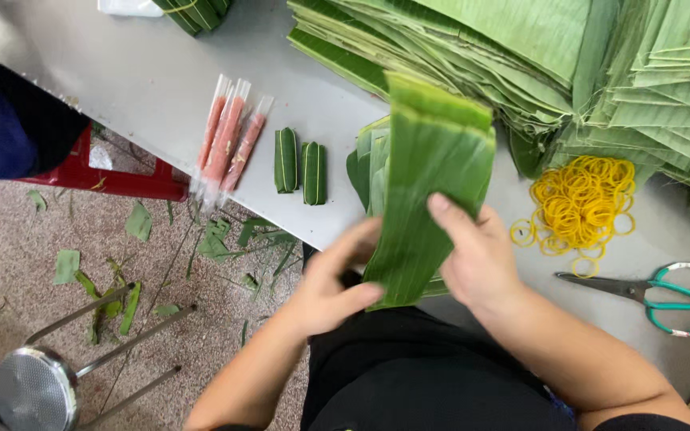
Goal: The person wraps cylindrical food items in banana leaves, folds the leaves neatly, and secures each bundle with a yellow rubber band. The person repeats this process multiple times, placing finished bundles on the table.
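The banana leaf (pixel 429 183) is green with fine ribbing; the rubber bands (pixel 584 203) are yellow; the scissors (pixel 664 294) have teal handles; the desk (pixel 145 72) is grey; the sausages (pixel 229 140) are pink.

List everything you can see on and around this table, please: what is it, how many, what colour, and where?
Leaf strip: one, green, held up in both hands.
Leaf stacks: several piles, green, far side of the grey table.
Leaf-wrapped rolls: two, green, side by side at the table's middle.
Plastic-wrapped sticks: three or so, pinkish red, beside the rolls.
Rubber bands: a heap, yellow, near the right hand.
Scissors: one pair, teal handles, at the table's right end.
Red stool: one, beside the table.
Metal stool: one, tipped on the floor.
Leaf scraps: many, green, on the floor.
Left hand: grips the strip's lower edge.
Right hand: holds the strip's side.
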